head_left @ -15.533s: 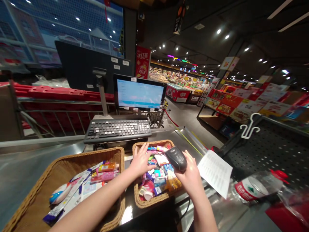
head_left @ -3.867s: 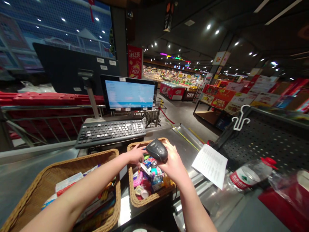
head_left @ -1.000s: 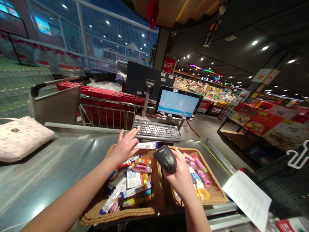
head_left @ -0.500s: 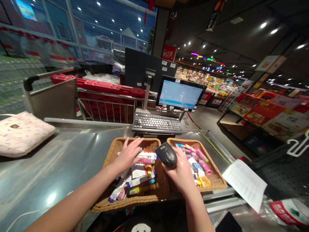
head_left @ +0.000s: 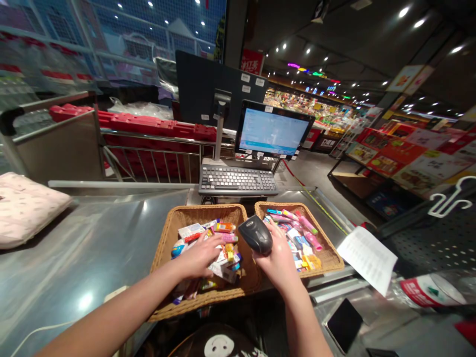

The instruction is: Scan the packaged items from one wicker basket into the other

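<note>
My right hand (head_left: 278,258) is wrapped round a black barcode scanner (head_left: 255,235), held between the two baskets with its head tilted to the left. Inside the left wicker basket (head_left: 204,299), my left hand (head_left: 201,258) lies palm down on a heap of small packaged goods, fingers stretched and apart. Around its fingertips are an orange packet (head_left: 224,227), a pink tube-like item (head_left: 229,238) and a yellow one (head_left: 229,252). What lies beneath the palm is hidden. Several pink, blue and orange items fill the right wicker basket (head_left: 329,233), partly behind my right hand.
Behind the baskets stand a keyboard (head_left: 238,179) and a lit monitor (head_left: 275,131). A pale handbag (head_left: 29,208) rests on the metal counter (head_left: 107,238) at left. To the right are a printed sheet (head_left: 368,258), a red-labelled bottle (head_left: 427,290) and a black phone (head_left: 344,325).
My left hand has lowered from above the basket onto the goods, which now lie differently; an orange packet shows on top. The scanner stays in my right hand. The view has shifted slightly.
</note>
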A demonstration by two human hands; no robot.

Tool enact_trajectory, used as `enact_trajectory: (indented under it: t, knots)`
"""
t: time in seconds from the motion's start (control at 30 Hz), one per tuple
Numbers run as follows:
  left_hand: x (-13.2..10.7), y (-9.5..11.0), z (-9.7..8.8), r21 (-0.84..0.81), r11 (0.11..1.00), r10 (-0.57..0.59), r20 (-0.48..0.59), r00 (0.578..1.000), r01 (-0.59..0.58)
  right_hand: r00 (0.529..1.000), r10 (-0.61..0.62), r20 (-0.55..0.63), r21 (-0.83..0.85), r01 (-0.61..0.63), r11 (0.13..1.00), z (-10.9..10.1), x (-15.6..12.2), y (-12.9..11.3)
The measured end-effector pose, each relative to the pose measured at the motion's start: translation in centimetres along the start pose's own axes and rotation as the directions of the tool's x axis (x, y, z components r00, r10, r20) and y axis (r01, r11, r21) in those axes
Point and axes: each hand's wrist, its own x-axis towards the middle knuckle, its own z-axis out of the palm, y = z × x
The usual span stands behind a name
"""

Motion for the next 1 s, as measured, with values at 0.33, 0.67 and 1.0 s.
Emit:
enact_trajectory:
  t: [0.33, 0.67, 1.0]
  knots:
    - [0.5, 0.2, -1.1, -0.053, 0.998, -0.020, -0.038, 0.999, 0.018, 0.997, 0.022, -0.071, -0.011, -0.022, 1.000, -2.8, -0.5, 1.7]
    - [5.6, 2.5, -2.6, 0.015, 0.997, -0.072, -0.139, 0.988, 0.074, 0.971, 0.086, -0.222, -0.150, -0.122, 0.981, -9.2, -1.3, 8.2]
    - [17.6, 9.9, -0.5, -0.001, 1.000, 0.024, -0.150, 0.988, -0.024, 0.953, 0.160, -0.256, -0.204, -0.215, 0.955, -13.0, -2.0, 13.7]
